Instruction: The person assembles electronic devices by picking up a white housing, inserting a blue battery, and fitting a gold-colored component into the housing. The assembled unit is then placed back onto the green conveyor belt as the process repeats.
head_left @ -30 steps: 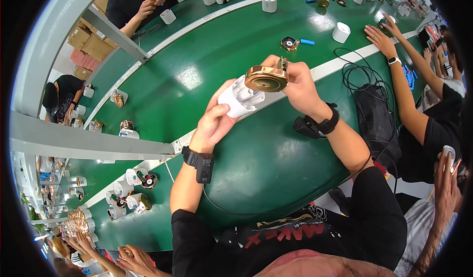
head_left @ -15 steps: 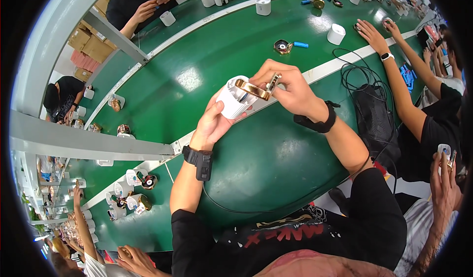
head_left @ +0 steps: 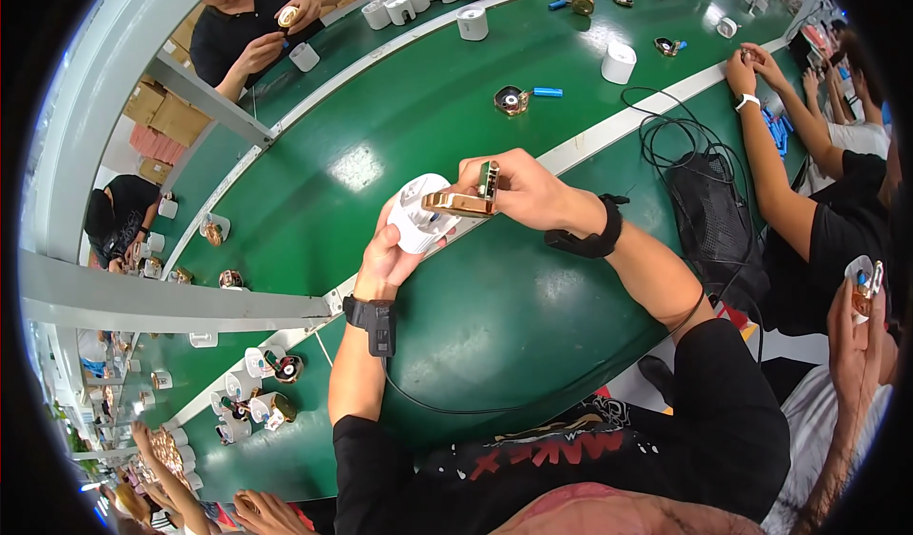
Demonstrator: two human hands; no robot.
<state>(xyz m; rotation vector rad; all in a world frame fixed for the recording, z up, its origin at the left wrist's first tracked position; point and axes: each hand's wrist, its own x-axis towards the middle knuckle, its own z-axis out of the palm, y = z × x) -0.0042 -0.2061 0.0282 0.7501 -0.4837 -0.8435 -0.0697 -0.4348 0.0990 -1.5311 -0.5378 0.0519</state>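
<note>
My left hand (head_left: 382, 261) is closed around a white plastic housing (head_left: 410, 237), its open end tilted up and to the right. In my right hand (head_left: 534, 191) is a gold-coloured cap (head_left: 455, 202), pinched at its right end, with a small green circuit board (head_left: 488, 180) standing up from it beside my fingers. The cap's left end lies over the housing's open mouth. Something blue shows inside the housing below the cap; how the parts are joined is hidden.
On the green belt ahead lie a round gold part with a blue cylindrical cell (head_left: 548, 92) and a white housing (head_left: 619, 62). Right: a black mesh bag (head_left: 709, 212) with coiled cable. Left: a grey metal beam (head_left: 181, 299) and several part-built units (head_left: 249, 394). Co-workers sit around.
The cap in my right hand has tilted flatter, and its circuit board shows more green. The view has shifted slightly. At right, a co-worker's hand has left the belt, uncovering a gold part.
</note>
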